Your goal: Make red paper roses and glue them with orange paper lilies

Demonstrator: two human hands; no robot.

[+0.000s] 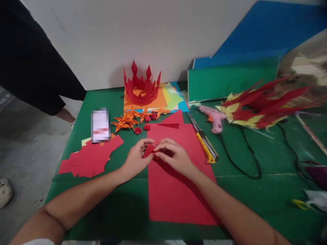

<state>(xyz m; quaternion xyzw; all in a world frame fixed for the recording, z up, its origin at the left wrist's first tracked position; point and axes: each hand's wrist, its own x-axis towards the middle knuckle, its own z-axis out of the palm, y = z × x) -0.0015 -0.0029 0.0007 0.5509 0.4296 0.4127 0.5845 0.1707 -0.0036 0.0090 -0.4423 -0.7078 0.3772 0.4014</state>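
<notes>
A small folded piece of red paper (pixel 148 150) is held between my two hands above a large red sheet (pixel 176 194). My left hand (pixel 139 154) pinches its left side. The fingertips of my right hand (pixel 175 154) close on its right end, where it looks curled; the fingers partly hide it. Just beyond my hands lie small red paper roses (pixel 138 130) and several orange paper flowers (pixel 127 120). A folded red paper triangle (pixel 168 125) rests at the top of the sheet.
Right of the sheet lie a yellow utility knife (pixel 205 146) and a pink glue gun (pixel 214 117) with a black cord. A red paper crown (pixel 143 90) stands at the back. Red paper pieces (pixel 89 158) and a blurred-out phone-like object (pixel 100 125) lie left. A person (pixel 28 58) stands beyond.
</notes>
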